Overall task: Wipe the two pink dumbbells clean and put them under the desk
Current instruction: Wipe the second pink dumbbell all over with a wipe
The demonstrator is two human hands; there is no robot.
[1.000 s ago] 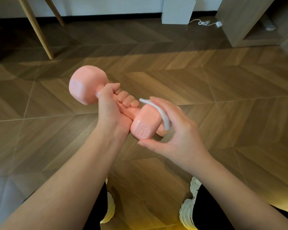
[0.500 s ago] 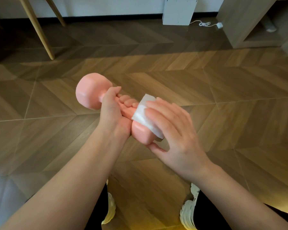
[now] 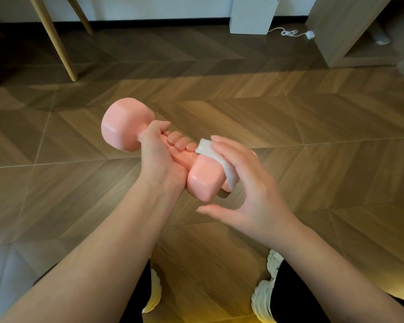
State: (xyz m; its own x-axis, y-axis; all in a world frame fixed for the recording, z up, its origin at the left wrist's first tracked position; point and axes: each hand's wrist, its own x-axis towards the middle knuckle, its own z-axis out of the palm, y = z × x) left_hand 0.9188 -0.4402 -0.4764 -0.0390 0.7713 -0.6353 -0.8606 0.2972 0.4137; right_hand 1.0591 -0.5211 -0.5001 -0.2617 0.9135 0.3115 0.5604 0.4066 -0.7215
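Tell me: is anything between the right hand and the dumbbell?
Only the white wipe, which the right hand presses against the near head of the dumbbell. The left hand grips the handle bare.

A pink dumbbell [image 3: 202, 180] and a white wipe [image 3: 228, 170] are seen. The floor [image 3: 324, 127] is laid in brown chevron-patterned wood. White shoes [image 3: 264, 297] and black trousers [image 3: 294, 299] are worn.
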